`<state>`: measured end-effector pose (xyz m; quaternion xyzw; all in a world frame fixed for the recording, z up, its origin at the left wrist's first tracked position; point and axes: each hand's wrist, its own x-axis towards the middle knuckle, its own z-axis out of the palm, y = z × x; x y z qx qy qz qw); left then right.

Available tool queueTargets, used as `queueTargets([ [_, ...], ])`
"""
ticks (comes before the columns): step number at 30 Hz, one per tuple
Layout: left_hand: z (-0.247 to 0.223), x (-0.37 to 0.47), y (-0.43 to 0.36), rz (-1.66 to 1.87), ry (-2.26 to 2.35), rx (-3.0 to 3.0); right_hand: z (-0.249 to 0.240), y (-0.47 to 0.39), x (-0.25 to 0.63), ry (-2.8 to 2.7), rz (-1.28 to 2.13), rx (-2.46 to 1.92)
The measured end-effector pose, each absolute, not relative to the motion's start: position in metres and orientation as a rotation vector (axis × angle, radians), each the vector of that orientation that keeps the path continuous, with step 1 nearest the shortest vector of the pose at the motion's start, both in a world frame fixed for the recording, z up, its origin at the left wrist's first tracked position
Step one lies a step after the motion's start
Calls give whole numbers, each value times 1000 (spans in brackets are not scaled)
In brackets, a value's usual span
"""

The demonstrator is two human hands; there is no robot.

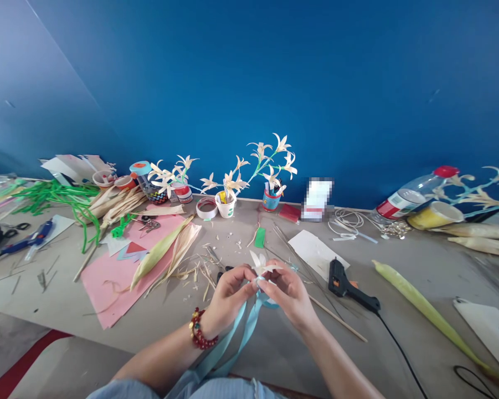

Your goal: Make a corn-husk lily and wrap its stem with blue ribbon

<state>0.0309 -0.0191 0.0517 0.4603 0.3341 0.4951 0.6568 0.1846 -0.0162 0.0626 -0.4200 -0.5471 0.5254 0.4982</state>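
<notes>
**Small husk flower held between both hands, ribbon at its base**

Both hands meet over the middle of the grey worktop [274,354]. The left hand [228,296], with a red bead bracelet [199,331] at the wrist, has its fingers pinched shut on the base of a small cream flower of dried husk petals [261,263]. The right hand [288,293] closes on the same spot from the other side, fingers curled tight around the flower's base and a light blue satin ribbon [241,338]. The ribbon hangs down in two long tails toward the person's lap.

Judged progress: the petals already spread open above the fingers, so the bloom looks formed. The ribbon is mostly loose, so the wrapping seems barely begun. Whether a stem is attached cannot be told; the hands hide it.

Nearby: a black hot glue gun [351,288] lies just right of the hands, and a thin wooden skewer [336,318] lies beside it. Finished cream flower sprays stand in small cups [226,205] at the back. A green corn husk [161,252] rests on a pink paper sheet [108,282] to the left.
</notes>
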Motion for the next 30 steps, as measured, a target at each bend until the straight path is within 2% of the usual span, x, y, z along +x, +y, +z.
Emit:
queueTargets([
  [16, 47, 30, -18, 1144, 773, 1124, 65, -17, 184, -1298, 1272, -1003],
  [30, 45, 29, -19, 1164, 758, 1270, 59, -16, 184, -1146, 1481, -864],
])
